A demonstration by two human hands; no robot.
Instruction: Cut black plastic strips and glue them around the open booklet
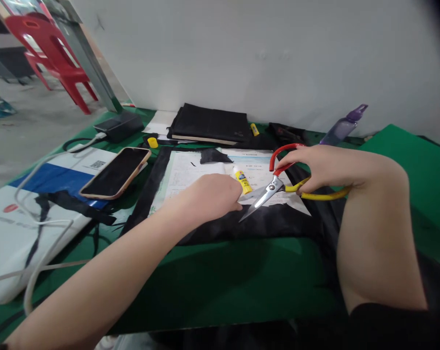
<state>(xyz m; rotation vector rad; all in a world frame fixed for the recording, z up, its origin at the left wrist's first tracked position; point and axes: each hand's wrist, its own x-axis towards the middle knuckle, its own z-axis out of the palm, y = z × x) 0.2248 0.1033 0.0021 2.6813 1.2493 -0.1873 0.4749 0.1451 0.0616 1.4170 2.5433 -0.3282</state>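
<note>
Printed papers (pixel 190 170) lie on a black cloth (pixel 271 224) on the green table. My right hand (pixel 307 167) grips scissors (pixel 265 194) with one red and one yellow handle loop; their blades are parted and point toward the left and front. My left hand (pixel 220 194) is curled low over the papers and cloth, close to the blade tips. Its fingertips are mostly hidden, so what it holds, if anything, does not show. Just beyond it a yellow glue stick (pixel 243 182) lies on the papers. A black cloth scrap (pixel 214 156) rests at their far edge.
A phone (pixel 115 173) and a white cable (pixel 55 243) lie on a white and blue packet (pixel 77 167) at the left. Behind are a black adapter (pixel 118 125), a black notebook (pixel 210 124), a yellow cap (pixel 152 142) and a purple bottle (pixel 342 129). A green sheet (pixel 398 160) stands right.
</note>
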